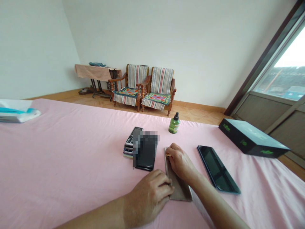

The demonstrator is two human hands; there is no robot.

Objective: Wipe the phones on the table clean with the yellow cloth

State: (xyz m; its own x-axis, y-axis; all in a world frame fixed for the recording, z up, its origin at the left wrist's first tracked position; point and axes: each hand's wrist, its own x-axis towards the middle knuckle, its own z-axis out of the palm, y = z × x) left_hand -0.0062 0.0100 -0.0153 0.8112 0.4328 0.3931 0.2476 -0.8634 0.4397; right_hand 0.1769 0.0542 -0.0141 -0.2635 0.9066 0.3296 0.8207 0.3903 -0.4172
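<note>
A flat, brown-grey slab with a pale rim (179, 189), like a tablet or large phone, lies on the pink cloth in front of me. My left hand (152, 194) grips its left edge near the lower end with bent fingers. Over its upper end, my right hand (179, 160) is closed, fingers curled down; a small yellowish bit shows at the fingertips, too hidden to name. Left of the slab lies a black phone (146, 152), partly pixelated, beside a keypad phone (134, 136) resting on a small stack. A dark-screened tablet (218, 168) lies to the right.
A green spray bottle (174, 124) stands beyond my hands. At the far right is a black box with a pale top (252, 138). A white-and-blue packet (19, 114) lies far left. Two wooden chairs (157, 86) and a cloth-covered sewing table (95, 72) stand along the wall.
</note>
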